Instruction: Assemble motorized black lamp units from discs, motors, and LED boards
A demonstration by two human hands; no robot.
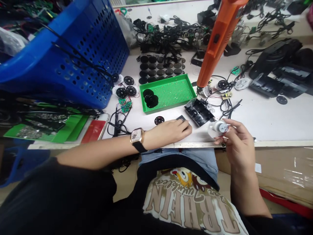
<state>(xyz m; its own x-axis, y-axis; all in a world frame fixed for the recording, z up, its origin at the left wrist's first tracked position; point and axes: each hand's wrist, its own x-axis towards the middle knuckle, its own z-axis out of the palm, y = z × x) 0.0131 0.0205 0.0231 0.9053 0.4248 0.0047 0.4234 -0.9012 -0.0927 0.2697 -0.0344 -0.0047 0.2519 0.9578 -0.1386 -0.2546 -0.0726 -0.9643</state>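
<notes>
Motor [218, 127] pinched in your right hand [238, 143], at the near edge of the table [269, 120].
Your right fingers are clamped on the motor, just right of the black housing [198, 111]. Your left hand [171, 130] lies on the table, fingertips over a small black plate [181, 117]; can't tell if it's gripped. Green tray [171, 91] holding black discs [150, 98] sits behind, and an orange screwdriver [220, 42] hangs above.

My bench [264, 120] is white, power screwdriver [220, 42] bright orange. The blue basket [80, 49] is dotted all over with round holes. The green tray [176, 89] has a fine grid pattern, with black discs [151, 99] in it. My watch [137, 136]: rose-gold case, black strap. The little motor [219, 126] in my right hand [238, 145] is silver and white.
</notes>
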